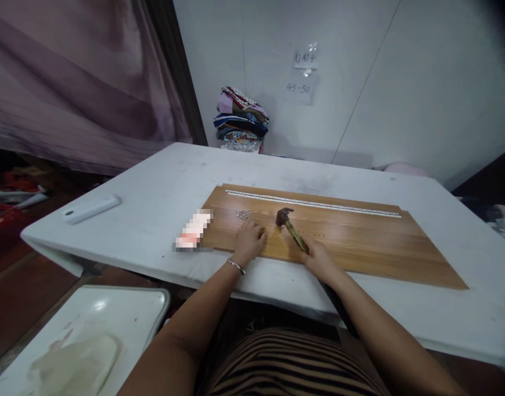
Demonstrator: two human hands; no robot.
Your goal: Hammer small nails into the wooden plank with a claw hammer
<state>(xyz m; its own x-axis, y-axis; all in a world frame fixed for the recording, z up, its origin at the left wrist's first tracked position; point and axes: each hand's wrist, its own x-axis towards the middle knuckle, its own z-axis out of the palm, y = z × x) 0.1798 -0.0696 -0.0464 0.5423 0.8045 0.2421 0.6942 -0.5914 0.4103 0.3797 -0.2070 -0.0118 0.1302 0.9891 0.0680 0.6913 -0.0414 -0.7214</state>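
Note:
A long wooden board (359,242) lies on the white table (161,187). My right hand (318,260) grips the yellow handle of a hammer (289,223), whose dark head rests on the board. My left hand (249,241) lies on the board's near left part with its fingers curled under; what they hold, if anything, is hidden. A few loose nails (244,214) lie just beyond my left hand. A row of small dark dots runs along the board right of the hammer.
A white strip (314,203) runs along the board's far edge. A white oblong object (91,208) lies at the table's left. A blurred pink patch (193,231) sits beside the board. Folded cloths (240,118) are stacked at the wall. A white tray (91,330) stands low left.

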